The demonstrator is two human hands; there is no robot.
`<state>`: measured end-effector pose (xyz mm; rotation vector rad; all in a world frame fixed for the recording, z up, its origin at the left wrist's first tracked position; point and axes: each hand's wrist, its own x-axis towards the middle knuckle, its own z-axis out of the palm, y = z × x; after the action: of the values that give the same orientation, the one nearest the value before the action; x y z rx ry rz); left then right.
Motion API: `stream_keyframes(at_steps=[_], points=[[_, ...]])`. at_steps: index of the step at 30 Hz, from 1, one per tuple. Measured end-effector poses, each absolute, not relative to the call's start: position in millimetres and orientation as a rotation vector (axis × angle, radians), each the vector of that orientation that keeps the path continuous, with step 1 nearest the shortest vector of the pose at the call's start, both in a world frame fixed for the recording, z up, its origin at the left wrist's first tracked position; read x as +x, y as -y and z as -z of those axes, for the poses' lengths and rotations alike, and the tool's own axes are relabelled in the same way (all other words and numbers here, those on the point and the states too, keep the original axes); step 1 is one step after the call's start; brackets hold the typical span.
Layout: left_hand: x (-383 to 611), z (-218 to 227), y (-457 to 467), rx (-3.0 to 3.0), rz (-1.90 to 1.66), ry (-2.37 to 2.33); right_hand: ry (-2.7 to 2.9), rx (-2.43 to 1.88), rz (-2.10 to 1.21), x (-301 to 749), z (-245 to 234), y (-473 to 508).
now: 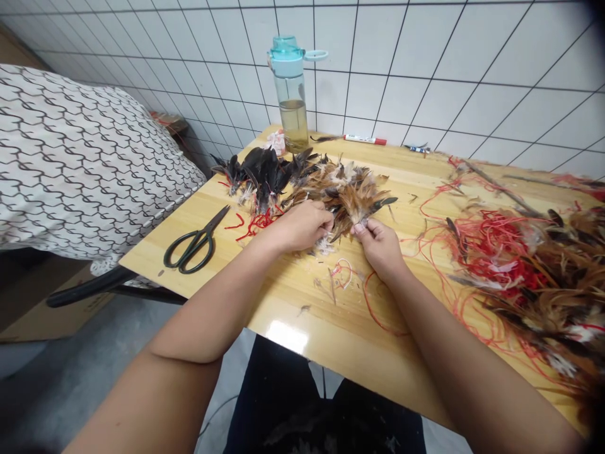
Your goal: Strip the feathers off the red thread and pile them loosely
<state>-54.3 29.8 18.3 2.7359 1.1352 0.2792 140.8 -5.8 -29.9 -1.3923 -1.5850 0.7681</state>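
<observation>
My right hand (382, 244) pinches the pale quill end of a bunch of brown feathers (357, 200), whose tips fan upward. Just left of it, my left hand (309, 224) is closed, its fingers curled down at the near side of a pile of brown feathers (307, 188). Whatever those fingers grip is hidden. Bunches of black feathers (265, 169) lie behind and to the left, with red string (258, 225) in front of them. Below my hands are a loop of string (344, 272) and some feather scraps.
Black scissors (193, 244) lie on the left of the wooden table (302, 328). A water bottle (293, 107) and a red-capped marker (365, 139) stand and lie near the tiled wall. Tangled red string (505, 252) and more brown feathers (567, 277) cover the right side.
</observation>
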Motion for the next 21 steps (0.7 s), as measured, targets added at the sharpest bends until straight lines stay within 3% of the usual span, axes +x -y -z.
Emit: stream_keyframes(at_steps=[7, 21], points=[[-50.5, -31.6, -21.9, 2.535, -0.549, -1.151, 1.565, -1.394, -0.769, 140.3, 29.5, 6.4], [-40.9, -22.8, -21.0, 2.389, -0.591, -1.159, 1.586, -1.405, -0.735, 140.4, 31.6, 5.6]])
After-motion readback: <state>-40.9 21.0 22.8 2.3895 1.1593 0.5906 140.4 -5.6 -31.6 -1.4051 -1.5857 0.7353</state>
